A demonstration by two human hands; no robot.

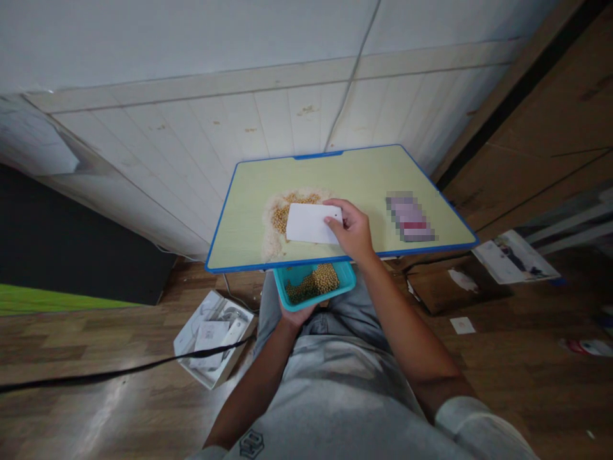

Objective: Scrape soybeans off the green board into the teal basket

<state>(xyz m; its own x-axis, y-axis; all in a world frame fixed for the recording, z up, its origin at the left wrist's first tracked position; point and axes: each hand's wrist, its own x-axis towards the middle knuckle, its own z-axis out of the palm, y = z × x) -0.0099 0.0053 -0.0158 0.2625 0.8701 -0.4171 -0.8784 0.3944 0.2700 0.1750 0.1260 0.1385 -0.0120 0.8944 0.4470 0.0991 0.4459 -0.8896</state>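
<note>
My right hand (353,230) pinches the right end of a white card (311,223), thumb on top, over the table. Beside and behind the card lies a pile of yellowish soybeans (280,218), ringed by pale rice-like grains (272,243). Below the table's front edge, my left hand (297,315) supports a turquoise plastic tray (316,303) from underneath; its fingers are mostly hidden by the tray. More soybeans (326,278) are inside the tray, heaped toward its right side, with darker greenish ones at the left.
The small table (364,172) has a pale green top and blue rim. A pixelated pinkish item (410,217) lies on its right. On the floor stand a white box (215,338) with cables at left and a cardboard box (440,284) at right. A black strap (143,368) crosses the left.
</note>
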